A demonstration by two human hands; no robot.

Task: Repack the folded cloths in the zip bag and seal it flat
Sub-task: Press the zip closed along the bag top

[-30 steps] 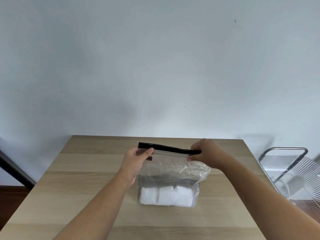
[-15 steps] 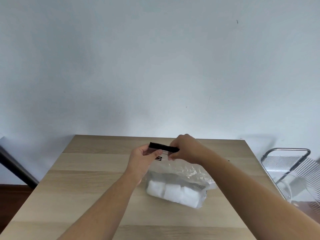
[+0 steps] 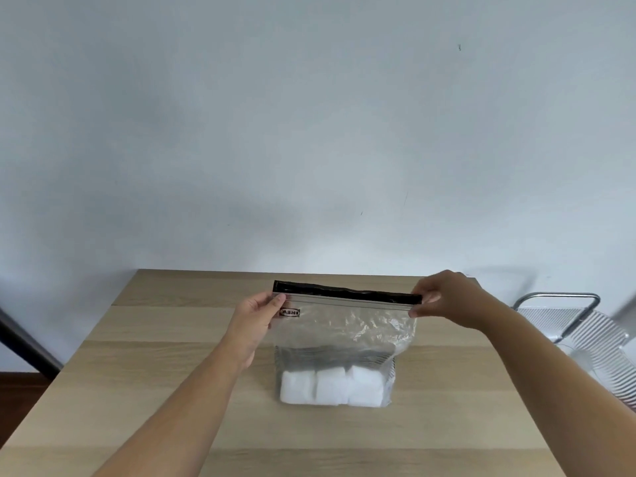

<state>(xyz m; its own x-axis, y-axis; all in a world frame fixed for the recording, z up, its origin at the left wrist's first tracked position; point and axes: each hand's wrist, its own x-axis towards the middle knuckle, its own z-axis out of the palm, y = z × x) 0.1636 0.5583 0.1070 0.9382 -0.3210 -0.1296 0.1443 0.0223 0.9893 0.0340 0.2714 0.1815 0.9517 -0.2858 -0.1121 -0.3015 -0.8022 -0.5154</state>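
Note:
A clear zip bag [image 3: 347, 325] with a black zip strip [image 3: 347, 293] stands upright on the wooden table [image 3: 144, 366]. Inside, at its bottom, sit white folded cloths [image 3: 330, 387] side by side, with dark cloth edges just above them. My left hand [image 3: 256, 320] pinches the bag's top left corner beside a small printed label. My right hand [image 3: 447, 297] pinches the right end of the zip strip. The strip is stretched straight between both hands, slightly above the table.
A metal wire chair or rack [image 3: 578, 325] stands off the table's right edge. A dark bar [image 3: 24, 342] slants at the left, beyond the table. A pale wall rises behind the table's far edge.
Half a second ago my right hand was close to the left hand on the strip; it has slid right to the strip's far end, and the bag now stands straight.

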